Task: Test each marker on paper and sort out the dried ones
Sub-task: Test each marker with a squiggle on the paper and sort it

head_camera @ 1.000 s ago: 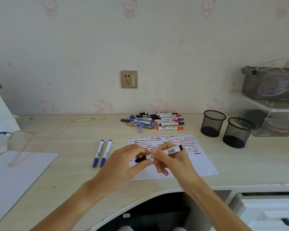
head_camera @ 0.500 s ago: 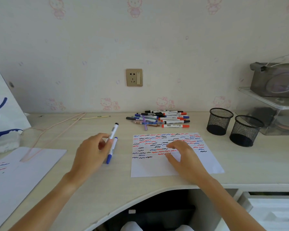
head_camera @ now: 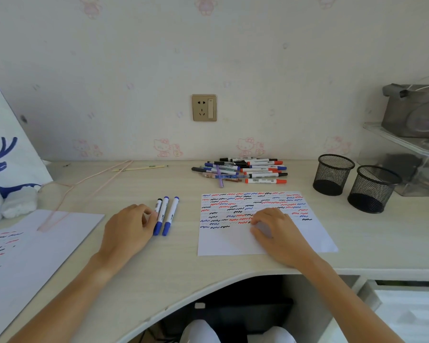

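My left hand [head_camera: 128,227] lies on the desk, its fingertips pinching the lower end of a black-capped marker [head_camera: 158,204]. That marker lies flat on the desk, right beside two blue markers [head_camera: 166,217] set parallel to it. My right hand [head_camera: 275,231] rests on the test paper [head_camera: 223,243], fingers loosely curled and holding nothing. Red, blue and black squiggles cover the sheet's upper half. A pile of several markers [head_camera: 243,172] sits behind the paper near the wall.
Two black mesh pen cups [head_camera: 332,175] [head_camera: 372,190] stand at the right, beside a clear shelf [head_camera: 406,144]. A second scribbled sheet [head_camera: 30,256] lies at the left, with a white bag [head_camera: 8,149] and a pink cord [head_camera: 84,184] behind it.
Both hands held the black marker over the paper. My left hand then carried it left and laid it beside the blue markers. My right hand dropped onto the paper.
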